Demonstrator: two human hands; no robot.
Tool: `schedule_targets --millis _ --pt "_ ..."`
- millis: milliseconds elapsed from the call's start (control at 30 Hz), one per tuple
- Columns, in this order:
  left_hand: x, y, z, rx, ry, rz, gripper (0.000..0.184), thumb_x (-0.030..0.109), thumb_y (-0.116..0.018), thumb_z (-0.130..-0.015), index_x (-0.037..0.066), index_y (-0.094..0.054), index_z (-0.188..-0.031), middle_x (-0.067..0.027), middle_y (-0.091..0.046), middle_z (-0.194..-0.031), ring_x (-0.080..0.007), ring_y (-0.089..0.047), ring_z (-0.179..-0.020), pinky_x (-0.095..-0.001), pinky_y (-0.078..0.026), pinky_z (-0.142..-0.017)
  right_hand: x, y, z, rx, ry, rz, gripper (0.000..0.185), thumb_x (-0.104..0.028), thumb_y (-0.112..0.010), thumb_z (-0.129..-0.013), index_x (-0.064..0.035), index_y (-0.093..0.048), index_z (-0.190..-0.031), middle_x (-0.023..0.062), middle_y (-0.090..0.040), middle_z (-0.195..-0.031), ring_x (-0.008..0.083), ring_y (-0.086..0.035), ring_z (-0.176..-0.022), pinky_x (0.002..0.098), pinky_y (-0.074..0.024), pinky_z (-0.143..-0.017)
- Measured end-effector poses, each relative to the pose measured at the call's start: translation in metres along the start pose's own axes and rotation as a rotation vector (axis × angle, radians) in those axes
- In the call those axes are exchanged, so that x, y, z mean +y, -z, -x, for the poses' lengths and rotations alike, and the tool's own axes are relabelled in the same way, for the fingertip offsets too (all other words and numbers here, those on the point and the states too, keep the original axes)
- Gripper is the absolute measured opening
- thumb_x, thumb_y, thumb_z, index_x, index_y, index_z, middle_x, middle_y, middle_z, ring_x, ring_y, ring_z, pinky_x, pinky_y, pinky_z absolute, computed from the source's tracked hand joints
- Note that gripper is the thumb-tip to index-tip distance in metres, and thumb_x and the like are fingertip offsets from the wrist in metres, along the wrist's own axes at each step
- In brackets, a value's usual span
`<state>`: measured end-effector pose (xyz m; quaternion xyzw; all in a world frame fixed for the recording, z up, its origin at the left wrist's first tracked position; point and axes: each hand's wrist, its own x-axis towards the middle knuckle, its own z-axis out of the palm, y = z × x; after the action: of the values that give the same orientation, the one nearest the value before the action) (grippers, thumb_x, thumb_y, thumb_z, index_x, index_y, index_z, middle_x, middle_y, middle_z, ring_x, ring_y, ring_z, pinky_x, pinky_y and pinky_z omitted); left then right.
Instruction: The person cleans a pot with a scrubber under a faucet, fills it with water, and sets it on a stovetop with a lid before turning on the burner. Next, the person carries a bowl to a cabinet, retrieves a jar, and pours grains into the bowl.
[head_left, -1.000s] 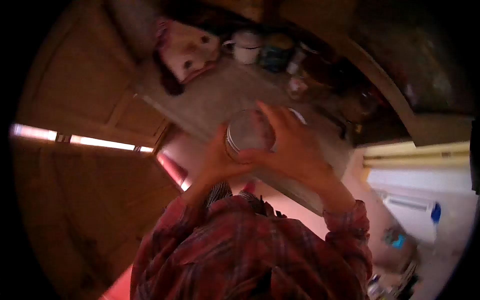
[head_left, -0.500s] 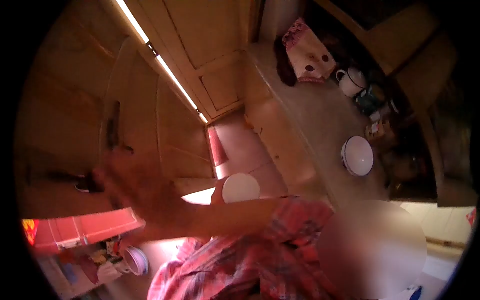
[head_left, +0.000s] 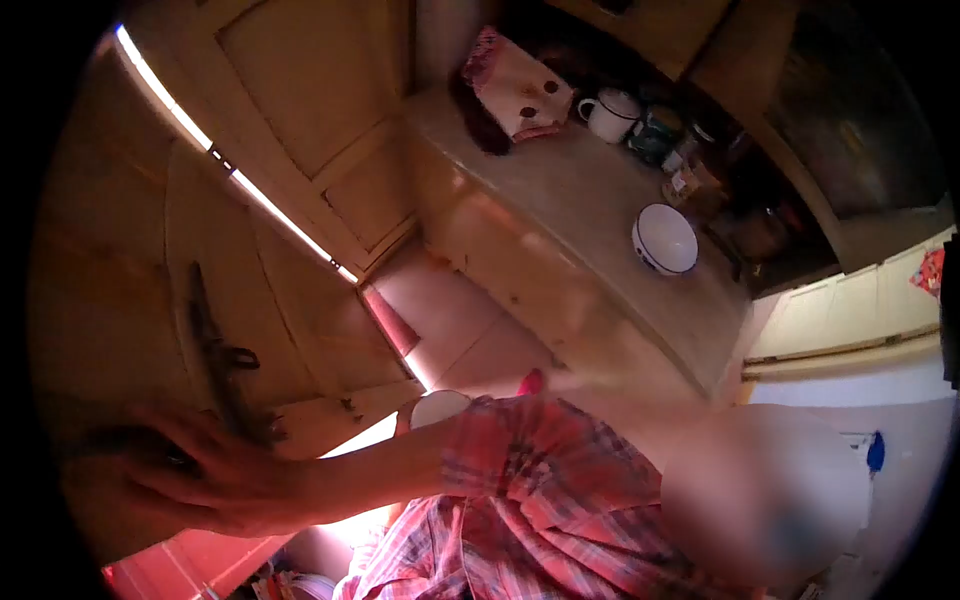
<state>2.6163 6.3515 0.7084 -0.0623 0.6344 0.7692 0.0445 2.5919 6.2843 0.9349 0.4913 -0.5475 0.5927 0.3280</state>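
My right arm (head_left: 380, 473), in a red plaid sleeve, crosses to the left of the head view. At its end my right hand (head_left: 215, 480) curls its fingers about a dark handle (head_left: 125, 440) on the wooden door (head_left: 110, 300); the fingertips are dim and slightly blurred. Behind that forearm, part of my left hand (head_left: 405, 415) grips the side of a round white dish (head_left: 440, 405). Only the dish's upper part shows, so its exact kind is unclear. A dark metal latch (head_left: 210, 340) runs along the door above my right hand.
On the counter (head_left: 560, 190) stand a white bowl (head_left: 665, 240), a white mug (head_left: 610, 115), several jars and a cloth (head_left: 520, 95) with a face pattern. A red cabinet (head_left: 210, 560) is at lower left. A blurred round patch (head_left: 765, 490) covers the lower right.
My right hand has come lower in the view and closed about the dark handle. The view has shifted, moving the counter leftward and up. My right forearm now covers more of the white dish.
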Motion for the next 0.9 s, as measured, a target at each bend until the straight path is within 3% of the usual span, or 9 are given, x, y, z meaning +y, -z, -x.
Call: schedule_targets --millis 133,200,333,367,433,500,567,767,900 --pt "0.0 -0.004 -0.003 -0.048 -0.003 -0.024 0.098 0.023 -0.088 -0.051 0.004 -0.033 -0.129 -0.013 -0.048 -0.123 -0.022 -0.048 -0.115 -0.0373 -0.041 -0.096 0.032 0.06 0.004 -0.129 0.064 0.077 0.052 -0.014 -0.063 -0.071 -0.0041 -0.052 -0.121 0.0135 -0.039 -0.133 0.0461 -0.033 -0.125 0.0567 -0.042 -0.092" --pt "0.001 -0.011 -0.007 -0.071 -0.008 -0.041 0.098 0.023 -0.088 -0.051 0.004 -0.033 -0.129 -0.0131 -0.048 -0.123 -0.0218 -0.048 -0.115 -0.0373 -0.041 -0.096 0.05 0.107 -0.004 -0.31 0.01 0.045 0.074 -0.011 -0.071 -0.062 -0.0047 -0.043 -0.13 0.0135 -0.035 -0.138 0.0433 -0.031 -0.127 0.0529 -0.0409 -0.095" --pt "-0.001 -0.035 -0.02 -0.109 -0.037 -0.074 0.098 0.022 -0.088 -0.051 0.004 -0.033 -0.13 -0.0132 -0.048 -0.123 -0.0213 -0.048 -0.116 -0.0374 -0.041 -0.096 0.091 0.188 -0.018 -0.246 -0.111 -0.088 0.098 -0.005 -0.075 -0.055 -0.0055 -0.025 -0.14 0.0147 -0.029 -0.143 0.034 -0.033 -0.129 0.0454 -0.0351 -0.102" --pt "-0.002 -0.042 -0.024 -0.114 -0.042 -0.081 0.098 0.022 -0.088 -0.051 0.004 -0.033 -0.13 -0.0133 -0.047 -0.123 -0.0211 -0.048 -0.116 -0.0374 -0.041 -0.096 0.105 0.203 -0.02 -0.172 -0.095 -0.096 0.093 0.003 -0.071 -0.056 -0.0039 -0.027 -0.138 0.0175 -0.04 -0.132 0.0364 -0.044 -0.117 0.0436 -0.0391 -0.097" --pt "0.0 -0.061 -0.033 -0.126 -0.082 -0.104 0.098 0.022 -0.088 -0.051 0.004 -0.033 -0.13 -0.0133 -0.047 -0.124 -0.0209 -0.047 -0.116 -0.0374 -0.04 -0.097 0.126 0.23 -0.026 -0.167 -0.16 -0.096 0.088 0.004 -0.067 -0.06 -0.0024 -0.027 -0.138 0.0201 -0.043 -0.128 0.0361 -0.047 -0.113 0.0404 -0.0407 -0.096" --pt "0.018 -0.084 -0.046 -0.138 -0.127 -0.132 0.097 0.022 -0.088 -0.052 0.003 -0.032 -0.129 -0.0148 -0.049 -0.122 -0.0212 -0.05 -0.113 -0.0374 -0.041 -0.096 0.146 0.264 -0.034 -0.197 -0.192 -0.023 0.081 0.002 -0.064 -0.065 -0.0016 -0.028 -0.137 0.0242 -0.044 -0.125 0.0381 -0.048 -0.111 0.0403 -0.0409 -0.095" --pt "0.014 -0.098 -0.06 -0.095 -0.088 -0.405 0.094 0.023 -0.088 -0.053 0.001 -0.034 -0.126 -0.0142 -0.052 -0.118 -0.0218 -0.053 -0.11 -0.0367 -0.042 -0.095 0.167 0.284 -0.042 -0.237 -0.293 -0.13 0.076 -0.005 -0.063 -0.07 0.0032 -0.027 -0.136 0.0231 -0.043 -0.126 0.0319 -0.042 -0.119 0.036 -0.032 -0.103" --pt "0.003 -0.141 -0.088 0.078 -0.215 -0.425 0.087 0.023 -0.091 -0.049 -0.001 -0.041 -0.117 -0.0113 -0.061 -0.103 -0.0198 -0.06 -0.094 -0.0336 -0.049 -0.085 0.22 0.317 -0.057 -0.342 -0.345 -0.216 0.075 -0.009 -0.064 -0.071 0.0021 -0.028 -0.136 0.0239 -0.044 -0.127 0.0317 -0.044 -0.119 0.0334 -0.0328 -0.101" --pt "0.01 -0.153 -0.101 0.056 -0.18 -0.396 0.087 0.024 -0.091 -0.048 -0.001 -0.043 -0.116 -0.0112 -0.059 -0.105 -0.0196 -0.06 -0.095 -0.0329 -0.048 -0.087 0.233 0.321 -0.056 -0.285 -0.252 -0.143 0.077 -0.011 -0.066 -0.072 -0.0001 -0.028 -0.138 0.0218 -0.044 -0.128 0.0291 -0.045 -0.118 0.0337 -0.0354 -0.099"
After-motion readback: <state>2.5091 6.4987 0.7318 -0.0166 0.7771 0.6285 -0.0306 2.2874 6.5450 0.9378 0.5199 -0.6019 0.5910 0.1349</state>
